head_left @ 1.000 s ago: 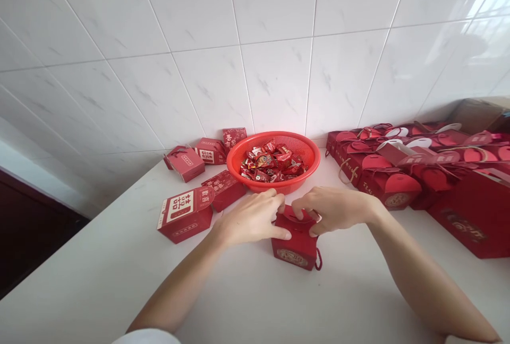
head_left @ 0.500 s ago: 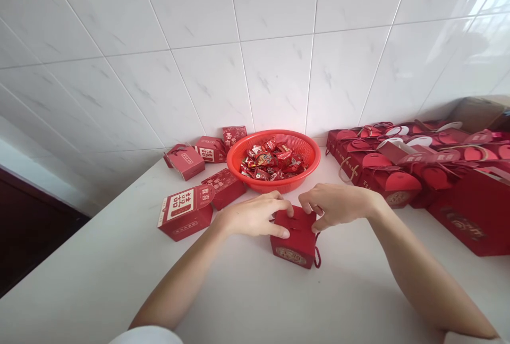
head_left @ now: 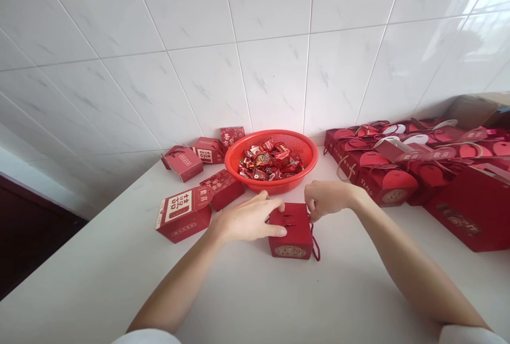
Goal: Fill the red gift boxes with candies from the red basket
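Observation:
A small red gift box (head_left: 295,238) with a gold round emblem on its front stands on the white table, its slotted top closed flat. My left hand (head_left: 250,218) grips its left part, thumb on the top near the front and fingertips at the back left edge. At the right side of the box, my right hand (head_left: 329,198) is closed, thumb and fingers pinched at the upper end of a dark red cord (head_left: 316,250). The cord's lower loop hangs along that side. The fingertips of my right hand are partly hidden.
Behind the box stands a red plastic basket (head_left: 313,161) of wrapped sweets (head_left: 274,159). Several red boxes (head_left: 187,214) lie to the left. Many handled red boxes (head_left: 392,182) crowd the right, with a larger red box (head_left: 472,214) in front. A tiled wall (head_left: 274,78) closes the back.
My right hand has moved from the box's top to its right side, at the cord. The box has turned slightly, its front now facing me more squarely. My left hand stays on it.

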`<state>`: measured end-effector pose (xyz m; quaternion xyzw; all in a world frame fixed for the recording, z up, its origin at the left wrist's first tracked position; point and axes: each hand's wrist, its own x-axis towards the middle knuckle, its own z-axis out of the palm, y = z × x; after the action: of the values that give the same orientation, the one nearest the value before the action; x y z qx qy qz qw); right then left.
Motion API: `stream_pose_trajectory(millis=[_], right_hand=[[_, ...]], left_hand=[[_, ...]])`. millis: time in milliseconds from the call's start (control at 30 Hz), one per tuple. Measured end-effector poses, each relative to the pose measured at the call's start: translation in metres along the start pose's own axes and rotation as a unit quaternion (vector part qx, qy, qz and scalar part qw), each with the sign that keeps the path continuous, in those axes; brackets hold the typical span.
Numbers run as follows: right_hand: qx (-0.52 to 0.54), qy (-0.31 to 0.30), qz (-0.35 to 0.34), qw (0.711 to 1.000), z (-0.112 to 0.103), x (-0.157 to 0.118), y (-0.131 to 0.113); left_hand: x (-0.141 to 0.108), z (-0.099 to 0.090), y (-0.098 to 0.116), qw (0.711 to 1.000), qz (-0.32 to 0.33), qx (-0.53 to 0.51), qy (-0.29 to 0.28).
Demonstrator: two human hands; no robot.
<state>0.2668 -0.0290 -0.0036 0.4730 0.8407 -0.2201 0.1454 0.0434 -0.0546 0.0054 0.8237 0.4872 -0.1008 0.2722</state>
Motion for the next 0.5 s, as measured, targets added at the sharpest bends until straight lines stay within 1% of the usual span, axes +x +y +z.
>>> stream_pose_trajectory(millis=[100,200,300,500], right_hand=[[0.045,-0.025,-0.037,0.998,0.003,0.011,0.008],[0.102,-0.040,-0.054,0.993,0.005,0.019,0.015],[0.141,-0.031,-0.056,0.988,0.007,0.023,0.020],[0.206,-0.004,-0.098,0.974,0.005,0.019,0.028]], left_hand=[[0.001,0.001,-0.001,1.000,0.008,0.003,0.000],[0.004,0.002,-0.005,1.000,0.025,0.005,-0.008],[0.007,0.002,-0.008,0.999,0.034,0.002,-0.009],[0.003,-0.001,-0.006,0.999,0.034,0.005,-0.018]])
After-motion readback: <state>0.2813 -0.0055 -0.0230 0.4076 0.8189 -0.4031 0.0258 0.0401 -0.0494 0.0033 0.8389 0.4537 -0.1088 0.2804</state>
